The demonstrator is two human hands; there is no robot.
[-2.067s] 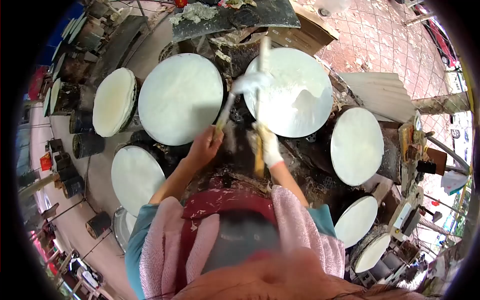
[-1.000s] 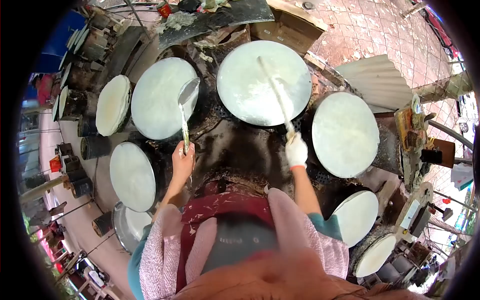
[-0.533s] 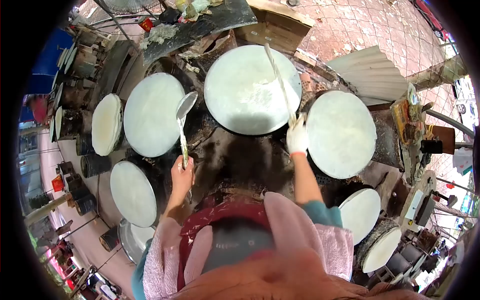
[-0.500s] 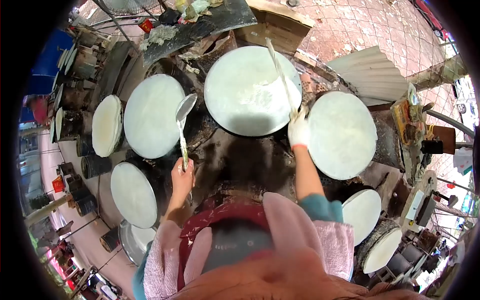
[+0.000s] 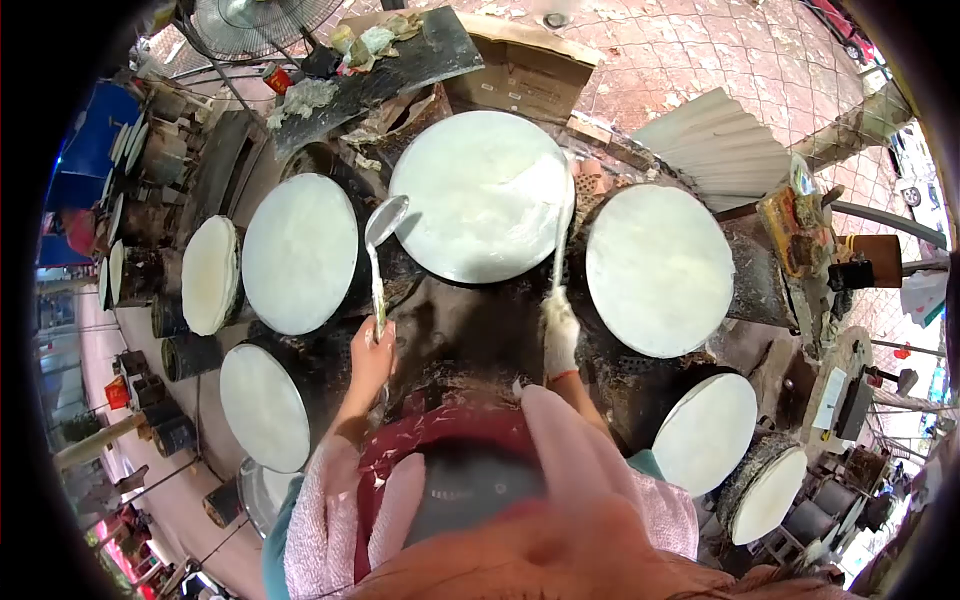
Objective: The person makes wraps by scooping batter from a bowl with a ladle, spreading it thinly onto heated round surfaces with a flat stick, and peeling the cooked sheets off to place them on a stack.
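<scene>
My bare left hand [image 5: 373, 358] is closed around the handle of a ladle [image 5: 386, 218], whose bowl is held up at the left edge of the middle round white surface [image 5: 480, 195]. A white glove covers my right hand [image 5: 561, 338], which grips a long thin stick [image 5: 561, 240]. That stick reaches away along the right edge of the middle round, which has a glossy wet sheen. To the left is another white round [image 5: 300, 255]; a further white round [image 5: 660, 270] stands to the right of my gloved hand.
Smaller white-topped rounds flank me, including one at lower left [image 5: 265, 408] and one at lower right [image 5: 705, 435]. A red basin [image 5: 430, 430] is close to my body. Beyond the middle round are a dark board [image 5: 390, 75], a cardboard box [image 5: 520, 80] and a corrugated sheet [image 5: 715, 150].
My right hand has drawn the stick back toward me and to the left, so its far end no longer crosses the middle round. The ladle stays in my left hand; the view has shifted slightly.
</scene>
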